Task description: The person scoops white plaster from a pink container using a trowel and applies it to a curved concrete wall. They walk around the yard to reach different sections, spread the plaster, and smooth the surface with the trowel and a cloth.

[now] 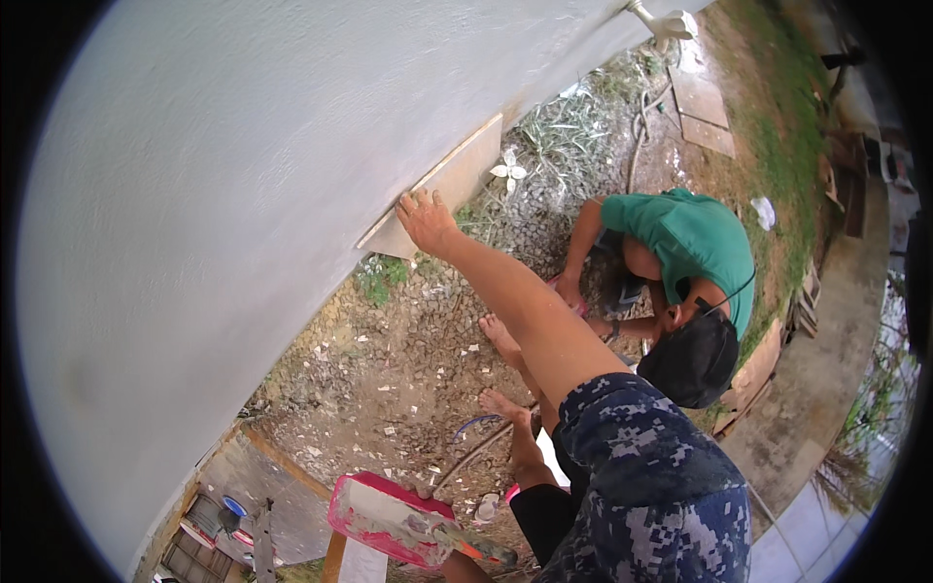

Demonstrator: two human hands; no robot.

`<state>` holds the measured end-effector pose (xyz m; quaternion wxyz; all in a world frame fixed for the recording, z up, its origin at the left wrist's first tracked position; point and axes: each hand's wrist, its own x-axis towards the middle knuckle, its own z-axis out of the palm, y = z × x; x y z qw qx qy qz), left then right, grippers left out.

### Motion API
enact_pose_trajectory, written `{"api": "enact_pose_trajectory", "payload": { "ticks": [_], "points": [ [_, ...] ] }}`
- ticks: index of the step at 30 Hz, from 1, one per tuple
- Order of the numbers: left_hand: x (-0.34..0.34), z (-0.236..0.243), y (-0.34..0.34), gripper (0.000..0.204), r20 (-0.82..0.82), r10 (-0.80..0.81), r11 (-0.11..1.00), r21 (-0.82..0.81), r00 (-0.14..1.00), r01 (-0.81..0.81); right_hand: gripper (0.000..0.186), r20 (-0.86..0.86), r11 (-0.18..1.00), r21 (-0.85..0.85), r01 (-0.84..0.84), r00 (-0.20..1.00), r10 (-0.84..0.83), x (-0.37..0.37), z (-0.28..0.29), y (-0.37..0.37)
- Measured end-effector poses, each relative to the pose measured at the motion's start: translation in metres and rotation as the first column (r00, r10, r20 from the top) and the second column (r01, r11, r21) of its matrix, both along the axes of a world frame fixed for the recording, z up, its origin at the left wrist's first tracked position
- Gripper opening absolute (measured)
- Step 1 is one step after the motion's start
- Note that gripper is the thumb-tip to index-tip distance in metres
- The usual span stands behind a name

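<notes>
Grey-white wall (194,243): filling the left side and running up toward the top right.
Pink tray (374,482): hanging low, above the ground, smeared inside with pale paste; a trowel (470,550) with an orange-and-dark handle is lying across it.
Right hand (425,222): reaching to the wall and touching the pale board; its fingers are extending, slightly parted, over the upper edge rather than closing into a grip.
Pale board (462,180): standing on its long edge along the foot of the wall, near green weeds (381,277).
Left hand (461,569): holding the tray from beneath, its fingers gripping it but mostly hiding under it.
Bare feet (499,335): standing on stony soil scattered with white chips.
White flower shape (508,170): lying just beyond the board.
Co-worker (680,233): crouching at right in a green shirt and black cap, reaching down toward the ground.
</notes>
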<state>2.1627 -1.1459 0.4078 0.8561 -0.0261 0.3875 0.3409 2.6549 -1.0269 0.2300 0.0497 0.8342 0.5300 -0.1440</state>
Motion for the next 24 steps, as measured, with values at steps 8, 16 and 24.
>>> {"api": "enact_pose_trajectory", "payload": {
  "ticks": [8,16,24],
  "points": [
    [-0.014,0.013,-0.027,0.071,-0.031,0.080,0.997,0.005,0.996,-0.080,0.052,0.014,0.975,-0.111,-0.195,0.980,0.197,-0.031,-0.005,-0.062],
    [-0.017,0.016,-0.040,0.072,-0.053,0.123,0.992,0.012,0.991,-0.122,0.068,-0.126,0.979,-0.140,-0.151,0.983,0.134,-0.052,-0.013,-0.132],
    [-0.030,0.019,-0.024,0.072,-0.064,-0.015,1.000,0.007,0.998,0.016,0.078,-0.160,0.990,-0.140,-0.022,0.987,0.000,-0.041,-0.007,-0.068]
  ]
}}
